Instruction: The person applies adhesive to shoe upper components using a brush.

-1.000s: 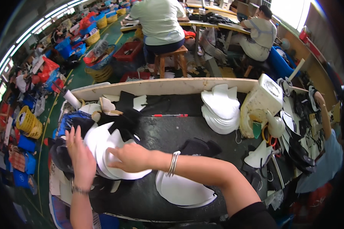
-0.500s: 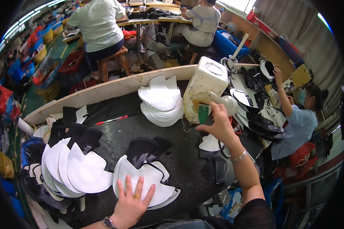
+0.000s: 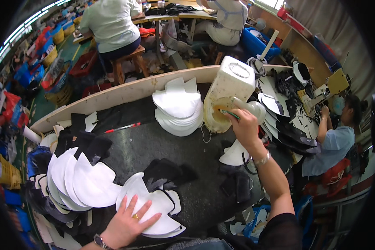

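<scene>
My left hand (image 3: 127,224) lies flat, fingers spread, on white curved shoe-upper-like pieces (image 3: 164,210) with dark fabric parts (image 3: 164,171) sticking out behind them. Farther right, my right hand (image 3: 246,128) pinches a flat green scraper (image 3: 230,112), seen nearly edge-on. Its end points into the cut-open side of a white plastic jug (image 3: 234,77), whose inside is stained yellow-brown. Left of the jug stands a stack of white pieces (image 3: 177,106). More white pieces (image 3: 93,181) lie fanned out at the left of the dark tabletop (image 3: 131,150).
A red pen (image 3: 123,127) lies on the tabletop, which has a raised wooden rim (image 3: 148,80) at the back. At the right, a co-worker (image 3: 331,143) sits at a sewing machine (image 3: 327,89). Two others sit beyond the rim. A blue basket (image 3: 254,223) of scraps stands below the near edge.
My right hand has closed from an open reach onto the green scraper, which has turned nearly edge-on. The view has shifted slightly. My left hand stays on the white pieces.
</scene>
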Demonstrator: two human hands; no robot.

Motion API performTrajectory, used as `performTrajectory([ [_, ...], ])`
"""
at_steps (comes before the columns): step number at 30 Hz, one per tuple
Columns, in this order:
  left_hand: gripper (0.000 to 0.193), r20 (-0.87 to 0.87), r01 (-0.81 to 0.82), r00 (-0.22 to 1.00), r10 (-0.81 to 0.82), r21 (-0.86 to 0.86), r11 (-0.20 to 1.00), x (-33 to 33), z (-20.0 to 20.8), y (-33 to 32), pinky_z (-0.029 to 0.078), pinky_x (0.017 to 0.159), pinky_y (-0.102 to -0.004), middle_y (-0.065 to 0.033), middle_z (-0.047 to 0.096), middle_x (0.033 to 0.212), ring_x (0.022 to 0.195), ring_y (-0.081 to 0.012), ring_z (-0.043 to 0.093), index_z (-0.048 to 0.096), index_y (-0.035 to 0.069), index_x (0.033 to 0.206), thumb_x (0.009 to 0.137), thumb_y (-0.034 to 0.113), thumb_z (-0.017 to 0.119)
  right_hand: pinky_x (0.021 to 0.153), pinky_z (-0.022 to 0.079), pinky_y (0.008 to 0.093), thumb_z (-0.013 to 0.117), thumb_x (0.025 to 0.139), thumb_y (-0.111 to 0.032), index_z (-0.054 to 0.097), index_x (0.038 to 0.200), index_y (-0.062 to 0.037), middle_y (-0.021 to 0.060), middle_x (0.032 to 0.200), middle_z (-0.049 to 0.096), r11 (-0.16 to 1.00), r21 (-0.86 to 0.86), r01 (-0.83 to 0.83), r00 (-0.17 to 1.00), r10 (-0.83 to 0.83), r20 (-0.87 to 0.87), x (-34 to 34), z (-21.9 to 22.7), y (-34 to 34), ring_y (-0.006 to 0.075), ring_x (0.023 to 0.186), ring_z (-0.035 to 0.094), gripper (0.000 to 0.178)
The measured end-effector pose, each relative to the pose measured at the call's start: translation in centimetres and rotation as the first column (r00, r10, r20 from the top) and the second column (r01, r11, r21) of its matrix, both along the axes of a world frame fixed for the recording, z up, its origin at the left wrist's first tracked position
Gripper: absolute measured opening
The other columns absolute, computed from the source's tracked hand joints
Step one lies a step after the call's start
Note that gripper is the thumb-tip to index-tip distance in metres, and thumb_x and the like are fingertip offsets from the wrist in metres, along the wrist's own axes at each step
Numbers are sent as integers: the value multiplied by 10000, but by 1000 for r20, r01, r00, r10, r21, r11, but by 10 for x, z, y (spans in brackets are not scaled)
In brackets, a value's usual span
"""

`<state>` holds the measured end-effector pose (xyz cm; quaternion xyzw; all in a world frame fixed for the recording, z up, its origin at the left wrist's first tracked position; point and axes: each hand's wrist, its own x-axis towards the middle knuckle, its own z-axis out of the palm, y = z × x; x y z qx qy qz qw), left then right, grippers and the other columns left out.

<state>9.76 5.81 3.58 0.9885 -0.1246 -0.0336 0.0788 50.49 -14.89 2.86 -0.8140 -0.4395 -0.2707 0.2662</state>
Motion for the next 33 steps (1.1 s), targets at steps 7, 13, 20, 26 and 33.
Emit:
performTrajectory([
  [7, 653, -197, -67, 980, 36, -157, 985, -11, 12, -12, 331, 1092, -639, -163, 473, 1477, 1348, -417, 454, 583, 210, 1360, 785, 478, 739, 631, 505, 384, 721, 894, -187, 678, 915, 3, 159, 783, 684, 990, 72, 125, 911, -85, -405, -6, 9, 10, 261, 689, 677, 197],
  [13, 514, -37, -15, 999, 5, -279, 960, -15, 0, -10, 357, 1065, -669, -137, 539, 1417, 1302, -399, 509, 623, 173, 1281, 794, 298, 727, 623, 563, 274, 747, 855, -70, 669, 890, 42, 69, 795, 689, 954, 266, 138, 486, 169, -857, -34, 34, -35, 144, 689, 664, 141],
  [20, 316, 77, -6, 997, 21, -183, 983, -19, -6, -18, 356, 1081, -669, -85, 588, 1161, 1241, -276, 542, 668, 153, 1143, 833, 209, 640, 667, 583, 307, 806, 767, 10, 717, 967, -7, 146, 854, 721, 767, 210, -606, 400, 522, -754, -184, 11, -1, 220, 799, 726, 219],
  [26, 299, 85, 13, 996, 1, -166, 986, -13, -3, -17, 373, 1072, -681, -67, 542, 1105, 1196, -257, 545, 681, 166, 1123, 826, 195, 652, 690, 608, 350, 744, 720, 67, 691, 1042, 41, 164, 960, 715, 639, 295, -711, 499, 753, -429, -190, -16, 16, 286, 831, 728, 327],
  [33, 335, 94, -1, 995, 19, -194, 981, -19, -8, -16, 386, 1060, -689, -59, 526, 1124, 1203, -261, 535, 696, 192, 1144, 811, 168, 679, 653, 610, 325, 734, 723, 88, 714, 1002, 29, 157, 917, 727, 633, 209, -746, 190, 503, -843, -211, 10, -54, 266, 785, 738, 285],
])
